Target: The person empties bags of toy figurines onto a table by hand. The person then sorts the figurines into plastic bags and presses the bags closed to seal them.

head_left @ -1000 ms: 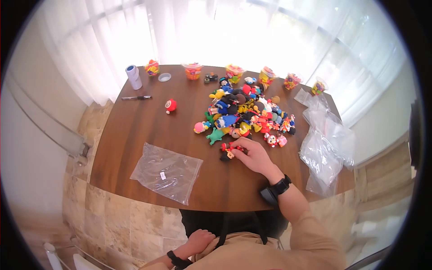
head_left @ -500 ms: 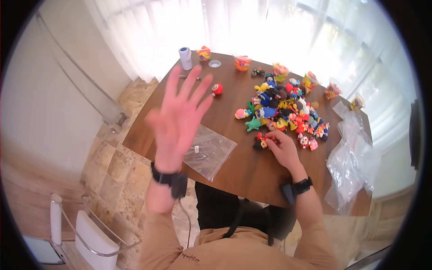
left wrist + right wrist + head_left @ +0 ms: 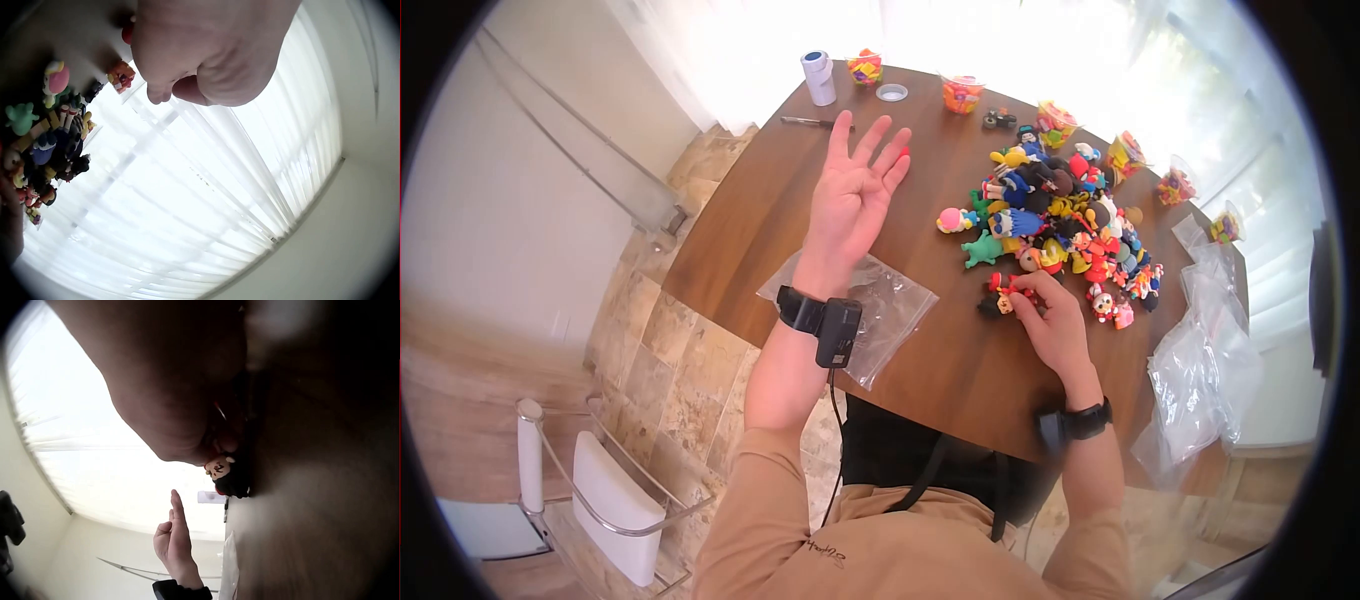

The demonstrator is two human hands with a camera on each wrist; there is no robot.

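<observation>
My left hand (image 3: 852,205) is raised over the table's left part, palm up, with three fingers straight and spread and the thumb folded across the palm; it holds nothing. Below its wrist lies a flat clear plastic bag (image 3: 890,320). My right hand (image 3: 1055,325) pinches a small red and black figure (image 3: 998,302) low over the wood, just in front of a heap of colourful toy figures (image 3: 1050,215). In the right wrist view the figure's face and black hair (image 3: 234,481) show beyond the fingers.
Several cups of bright pieces (image 3: 962,95) line the far edge, with a white roll (image 3: 818,78), a pen (image 3: 800,121) and a small lid (image 3: 892,92) at the far left. Crumpled clear bags (image 3: 1200,370) lie at the right. A white chair (image 3: 615,500) stands left.
My left hand has risen from my lap to above the table, and its thumb has folded in over the palm. The head view has turned left. My right hand keeps its hold on the figure.
</observation>
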